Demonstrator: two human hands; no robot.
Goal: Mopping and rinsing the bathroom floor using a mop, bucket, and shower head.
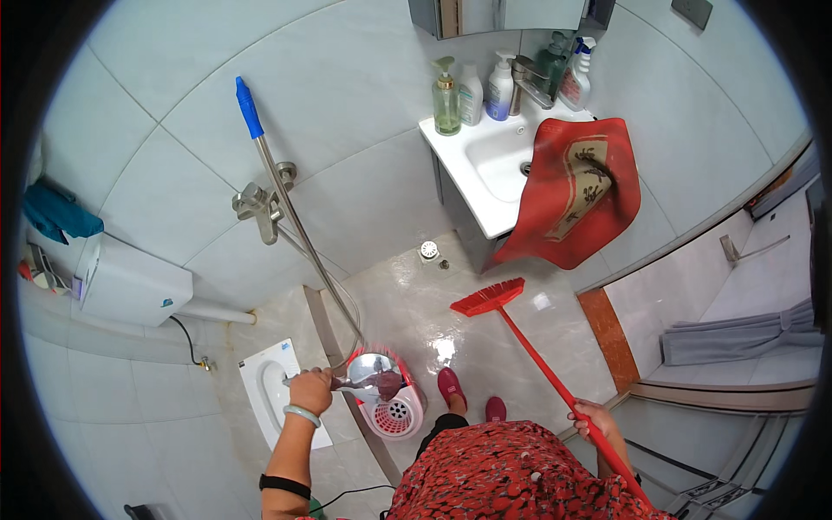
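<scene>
My left hand [311, 391] grips the handle of a chrome shower head [372, 372], held over a pink mop bucket [416, 416]. Part of the bucket is hidden beneath the shower head; its perforated wringer basket [383, 422] shows on the near side. A metal mop pole [304, 237] with a blue grip [247, 107] slants up from the bucket towards the wall. In my right hand [595, 419] is the red handle of a broom [539, 354]. Its red bristle head [487, 298] is by the floor, in front of the washbasin cabinet.
A red mat [585, 221] drapes over the white washbasin [478, 195], beside several bottles [499, 91]. A squat toilet [270, 380] lies left, beyond a raised edge [318, 318]. The tiled floor [403, 305] looks wet around a drain [429, 249]. A doorway sill [608, 338] is at right.
</scene>
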